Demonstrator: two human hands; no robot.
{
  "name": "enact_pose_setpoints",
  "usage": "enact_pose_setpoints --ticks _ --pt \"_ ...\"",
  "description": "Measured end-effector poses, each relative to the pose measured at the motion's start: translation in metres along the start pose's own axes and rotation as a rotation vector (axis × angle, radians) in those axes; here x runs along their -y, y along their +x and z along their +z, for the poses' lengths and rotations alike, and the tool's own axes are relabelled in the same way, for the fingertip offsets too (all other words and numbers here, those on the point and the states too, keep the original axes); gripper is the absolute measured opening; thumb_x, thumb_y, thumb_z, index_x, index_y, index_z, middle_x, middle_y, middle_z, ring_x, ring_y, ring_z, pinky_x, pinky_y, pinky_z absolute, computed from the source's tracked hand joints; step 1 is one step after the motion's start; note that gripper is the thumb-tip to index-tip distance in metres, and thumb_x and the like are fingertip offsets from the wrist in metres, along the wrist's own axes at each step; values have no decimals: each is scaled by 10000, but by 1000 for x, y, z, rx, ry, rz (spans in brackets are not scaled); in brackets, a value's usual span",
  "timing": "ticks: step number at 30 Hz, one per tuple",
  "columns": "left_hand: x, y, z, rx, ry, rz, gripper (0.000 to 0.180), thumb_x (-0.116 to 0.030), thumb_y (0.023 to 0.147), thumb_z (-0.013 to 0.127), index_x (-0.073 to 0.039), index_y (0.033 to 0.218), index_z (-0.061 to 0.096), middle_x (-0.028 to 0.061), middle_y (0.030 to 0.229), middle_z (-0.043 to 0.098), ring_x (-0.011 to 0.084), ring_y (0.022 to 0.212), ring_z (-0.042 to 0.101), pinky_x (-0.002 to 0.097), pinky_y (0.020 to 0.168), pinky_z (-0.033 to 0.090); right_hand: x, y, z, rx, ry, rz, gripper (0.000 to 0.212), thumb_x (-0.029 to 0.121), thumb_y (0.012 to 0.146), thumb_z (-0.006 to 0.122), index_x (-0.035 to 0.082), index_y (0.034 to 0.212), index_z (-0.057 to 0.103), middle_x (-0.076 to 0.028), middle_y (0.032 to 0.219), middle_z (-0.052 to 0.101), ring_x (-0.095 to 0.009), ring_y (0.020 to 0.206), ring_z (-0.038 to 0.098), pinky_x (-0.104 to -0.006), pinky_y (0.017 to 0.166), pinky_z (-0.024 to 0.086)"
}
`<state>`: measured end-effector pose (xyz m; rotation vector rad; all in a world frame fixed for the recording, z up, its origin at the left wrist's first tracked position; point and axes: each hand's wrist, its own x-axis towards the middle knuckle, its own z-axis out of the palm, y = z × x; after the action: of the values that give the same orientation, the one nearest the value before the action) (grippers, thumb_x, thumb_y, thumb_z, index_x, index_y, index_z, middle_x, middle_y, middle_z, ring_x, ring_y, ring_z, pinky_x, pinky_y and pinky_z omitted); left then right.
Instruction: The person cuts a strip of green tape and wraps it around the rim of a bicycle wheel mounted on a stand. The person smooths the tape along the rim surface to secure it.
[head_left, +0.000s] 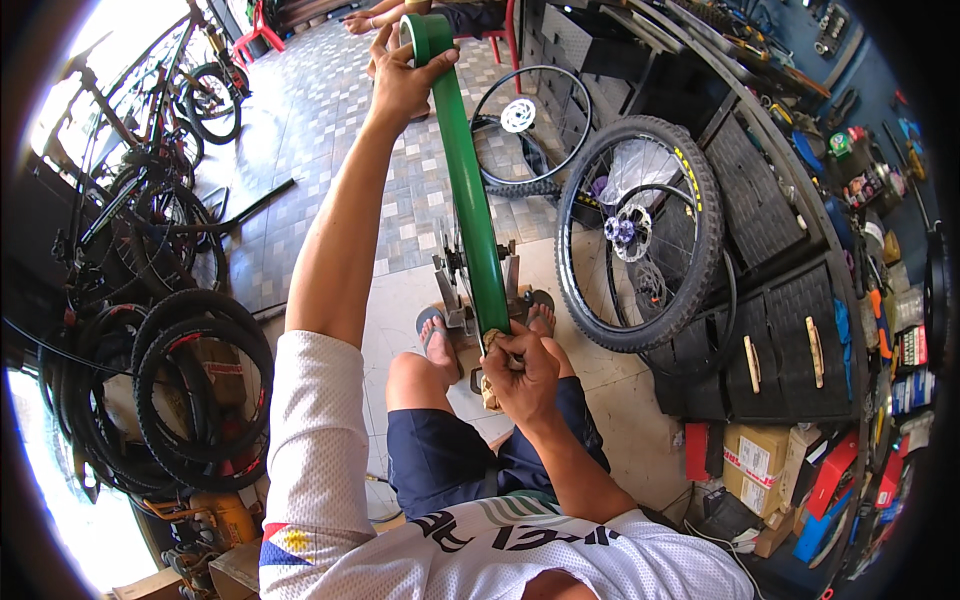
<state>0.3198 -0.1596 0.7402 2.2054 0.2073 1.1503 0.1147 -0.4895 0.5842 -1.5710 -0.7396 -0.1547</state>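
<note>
High in front of me, my left hand (405, 85) grips a roll of green tape (428, 35), thumb on its side. A wide green strip (465, 190) runs taut from the roll down toward my lap, covering the wheel edge beneath it. At the strip's lower end my right hand (522, 375) is closed around a crumpled beige rag (490, 392), its fingertips by the tape. How far they press on the tape is hidden. Between my feet stands a metal wheel stand (460, 312), with parts of a hub and spokes showing beside the strip.
A wheel with a knobby tyre (690, 200) leans against black cabinets (750, 340) on the right. A bare rim (575, 85) lies farther off. Bicycles (150, 190) and stacked tyres (200, 390) line the left. Boxes (755, 465) sit low right. Another person's hand (362, 22) shows at the top.
</note>
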Motion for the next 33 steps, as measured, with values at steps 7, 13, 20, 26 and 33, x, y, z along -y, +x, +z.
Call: enact_pose_setpoints --ticks 7,13,20,26,33 --pt "3 -9 5 24 40 -37 520 -587 810 824 -158 1103 823 296 1629 232 394 1539 208 511 1167 367 -1 -3 -2 12 -8 21 175 -44 921 704 -18 981 542 -171 1119 719 -100 796 700 -244 671 595" --pt "9 -15 10 41 61 -87 504 -595 809 815 -185 1101 825 305 1634 223 415 1531 217 536 1189 321 -7 -5 0 7 35 15 178 -53 920 706 -14 977 542 -166 1135 714 -93 809 697 -238 671 588" --pt "22 -20 17 49 -45 -127 460 -572 811 818 -188 1065 830 302 1559 348 403 1519 146 563 1162 304 -3 -2 -1 23 19 -24 187 -59 917 703 -9 974 531 -181 1105 714 -109 795 706 -249 678 596" --pt "16 -18 19 69 -78 -142 461 -582 807 820 -192 1051 831 305 1389 526 410 1466 213 561 1163 299 1 0 -2 15 36 11 188 -56 912 706 -6 964 532 -186 1071 717 -123 791 717 -252 676 593" --pt "14 -18 23 -26 -35 -62 451 -570 807 826 -189 1049 832 305 1433 487 395 1479 213 552 1171 286 5 4 0 -18 103 4 186 -20 912 736 1 982 565 -253 1142 727 -117 759 706 -257 610 565"
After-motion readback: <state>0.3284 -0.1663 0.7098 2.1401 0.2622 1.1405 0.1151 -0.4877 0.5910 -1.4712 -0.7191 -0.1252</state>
